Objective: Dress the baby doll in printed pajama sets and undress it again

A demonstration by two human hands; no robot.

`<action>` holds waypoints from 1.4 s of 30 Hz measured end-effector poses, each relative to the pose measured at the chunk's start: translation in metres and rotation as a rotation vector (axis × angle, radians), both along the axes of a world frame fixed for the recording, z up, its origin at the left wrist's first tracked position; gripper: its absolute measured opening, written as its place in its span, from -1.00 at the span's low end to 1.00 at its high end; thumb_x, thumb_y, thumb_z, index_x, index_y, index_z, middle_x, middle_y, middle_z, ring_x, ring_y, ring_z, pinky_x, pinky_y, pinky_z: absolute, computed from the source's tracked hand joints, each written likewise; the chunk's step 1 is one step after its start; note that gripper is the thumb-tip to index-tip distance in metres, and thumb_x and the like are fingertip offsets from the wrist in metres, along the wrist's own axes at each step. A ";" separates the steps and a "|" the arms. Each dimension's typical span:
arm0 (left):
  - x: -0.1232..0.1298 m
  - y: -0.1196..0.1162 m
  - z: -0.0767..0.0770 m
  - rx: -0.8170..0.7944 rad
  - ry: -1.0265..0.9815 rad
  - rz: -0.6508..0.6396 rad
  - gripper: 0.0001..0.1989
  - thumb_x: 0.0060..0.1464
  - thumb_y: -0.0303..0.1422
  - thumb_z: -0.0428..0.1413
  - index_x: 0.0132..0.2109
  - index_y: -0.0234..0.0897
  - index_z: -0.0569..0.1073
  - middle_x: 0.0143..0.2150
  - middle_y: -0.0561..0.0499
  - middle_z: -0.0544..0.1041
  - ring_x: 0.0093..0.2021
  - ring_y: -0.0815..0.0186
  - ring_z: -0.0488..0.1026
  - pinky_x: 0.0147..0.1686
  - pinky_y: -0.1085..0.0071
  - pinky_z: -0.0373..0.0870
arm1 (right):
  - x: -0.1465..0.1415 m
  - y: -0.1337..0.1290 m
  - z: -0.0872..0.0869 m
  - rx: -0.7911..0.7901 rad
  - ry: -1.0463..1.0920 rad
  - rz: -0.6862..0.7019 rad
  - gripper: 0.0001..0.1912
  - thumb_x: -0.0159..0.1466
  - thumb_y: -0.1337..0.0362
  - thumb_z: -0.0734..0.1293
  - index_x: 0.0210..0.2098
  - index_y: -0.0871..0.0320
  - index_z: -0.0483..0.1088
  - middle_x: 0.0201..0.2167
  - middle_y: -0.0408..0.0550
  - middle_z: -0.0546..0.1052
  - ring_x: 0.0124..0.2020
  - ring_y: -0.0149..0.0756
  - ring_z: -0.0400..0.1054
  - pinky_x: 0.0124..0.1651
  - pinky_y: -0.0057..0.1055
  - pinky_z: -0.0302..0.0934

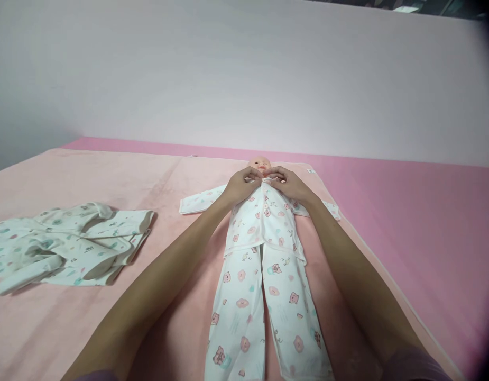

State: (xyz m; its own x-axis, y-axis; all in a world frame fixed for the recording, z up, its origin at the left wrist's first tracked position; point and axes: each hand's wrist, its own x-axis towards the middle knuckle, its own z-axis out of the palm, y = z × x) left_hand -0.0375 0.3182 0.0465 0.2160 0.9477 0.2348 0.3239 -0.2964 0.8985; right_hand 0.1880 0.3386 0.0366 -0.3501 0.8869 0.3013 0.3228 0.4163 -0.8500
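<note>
A baby doll [260, 162] lies on its back, dressed in a white printed jacket [264, 222] and matching trousers [250, 312]. Both of its sleeves stretch out to the sides. At the jacket's neckline, just below the doll's chin, my left hand [244, 184] pinches the collar edge from the left. My right hand [287, 182] pinches the same collar from the right, its fingertips almost meeting the left ones. The fingertips hide whatever small fastening may be at the neck. Down the chest, the jacket's front edges lie together.
Crumpled white baby clothes [70, 243] with a green print lie to the left. Underneath everything spreads a peach blanket [165, 328] over a pink surface [418, 227]. A pale wall [244, 74] rises behind the far edge.
</note>
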 end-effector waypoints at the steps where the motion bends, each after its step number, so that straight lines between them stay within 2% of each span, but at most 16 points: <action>1: 0.001 0.000 -0.001 0.008 -0.005 -0.001 -0.80 0.15 -0.31 0.22 -0.07 -0.17 0.61 -0.02 -0.01 0.67 -0.06 0.25 0.57 0.00 0.33 0.45 | 0.000 0.001 0.000 0.002 0.002 0.004 -0.57 0.28 0.06 0.49 0.11 0.00 0.56 0.16 -0.01 0.60 0.02 -0.19 0.46 0.14 -0.17 0.30; 7: 0.005 -0.001 -0.004 -0.016 -0.042 0.051 -0.75 0.13 -0.31 0.24 -0.03 -0.19 0.56 0.04 -0.05 0.64 -0.06 0.24 0.56 -0.19 0.39 0.45 | -0.002 0.000 -0.001 -0.021 -0.029 -0.030 -0.56 0.28 0.06 0.48 0.12 0.01 0.56 0.09 -0.02 0.63 -0.16 -0.24 0.42 0.07 -0.15 0.35; 10: 0.005 0.000 -0.006 -0.036 -0.046 0.079 -0.73 0.11 -0.31 0.26 -0.03 -0.20 0.55 0.09 -0.07 0.63 -0.05 0.24 0.56 -0.16 0.38 0.45 | -0.005 -0.004 -0.001 -0.007 -0.024 -0.044 -0.56 0.28 0.06 0.46 0.12 0.02 0.56 0.05 -0.02 0.64 -0.21 -0.26 0.40 0.03 -0.17 0.35; 15: 0.002 0.004 -0.006 -0.029 -0.024 0.061 -0.83 0.16 -0.30 0.22 -0.10 -0.20 0.58 0.01 -0.04 0.66 -0.03 0.23 0.55 -0.03 0.34 0.45 | -0.012 -0.008 -0.001 0.011 0.023 -0.069 -0.58 0.29 0.02 0.47 0.08 0.04 0.55 0.03 0.00 0.64 -0.12 -0.23 0.44 0.04 -0.21 0.35; 19: 0.001 0.002 -0.002 -0.058 -0.026 0.043 -0.85 0.19 -0.30 0.21 -0.11 -0.18 0.60 0.03 -0.02 0.67 0.02 0.22 0.56 0.03 0.33 0.44 | -0.013 -0.005 -0.004 -0.058 0.100 -0.100 -0.56 0.24 -0.02 0.53 0.02 0.04 0.56 -0.03 -0.01 0.66 -0.09 -0.20 0.50 0.06 -0.19 0.39; 23: -0.002 0.000 0.004 -0.099 -0.018 0.038 -0.83 0.19 -0.28 0.25 -0.09 -0.17 0.62 0.04 -0.04 0.67 0.04 0.19 0.55 0.01 0.32 0.45 | -0.011 0.001 -0.009 -0.166 0.205 -0.146 -0.49 0.11 -0.01 0.64 -0.05 0.06 0.57 -0.05 0.02 0.67 -0.03 -0.15 0.54 0.08 -0.16 0.45; 28: -0.006 0.002 0.006 -0.145 -0.019 0.029 -0.76 0.12 -0.24 0.32 -0.07 -0.18 0.65 -0.01 -0.06 0.67 -0.01 0.17 0.56 -0.05 0.34 0.48 | -0.011 0.004 -0.013 -0.210 0.287 -0.221 -0.37 -0.03 0.03 0.71 -0.04 0.06 0.54 -0.04 0.02 0.64 -0.01 -0.13 0.54 0.09 -0.14 0.47; 35: -0.007 0.006 0.006 -0.201 -0.017 0.051 -0.75 0.07 -0.21 0.37 -0.11 -0.17 0.65 -0.03 -0.06 0.68 -0.04 0.16 0.57 -0.08 0.34 0.48 | -0.012 0.007 -0.018 -0.209 0.226 -0.287 -0.45 0.06 0.01 0.64 -0.04 0.07 0.52 -0.05 0.01 0.61 -0.07 -0.18 0.51 0.03 -0.20 0.45; 38: -0.009 0.007 0.003 -0.232 -0.033 0.049 -0.71 0.05 -0.15 0.38 -0.11 -0.16 0.65 -0.04 -0.07 0.69 -0.04 0.14 0.58 -0.10 0.33 0.48 | -0.015 0.005 -0.024 -0.144 0.179 -0.299 -0.48 0.11 -0.06 0.59 -0.06 0.07 0.52 -0.06 0.00 0.61 -0.09 -0.20 0.48 0.02 -0.23 0.43; 42: -0.007 0.007 -0.004 -0.274 -0.100 0.070 -0.69 0.03 -0.12 0.40 -0.14 -0.19 0.64 -0.08 -0.07 0.70 -0.08 0.17 0.59 -0.10 0.33 0.48 | -0.023 -0.002 -0.032 -0.042 0.143 -0.338 -0.53 0.20 -0.14 0.50 -0.09 0.06 0.50 -0.09 -0.07 0.61 -0.26 -0.31 0.37 -0.04 -0.29 0.36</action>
State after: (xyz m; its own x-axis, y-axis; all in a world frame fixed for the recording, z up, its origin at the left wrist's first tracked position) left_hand -0.0450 0.3256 0.0430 0.1369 0.9905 -0.0149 0.2404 -0.0186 0.9705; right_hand 0.1653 0.3363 0.0048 0.0078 0.9579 0.2870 0.3131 0.2703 -0.9104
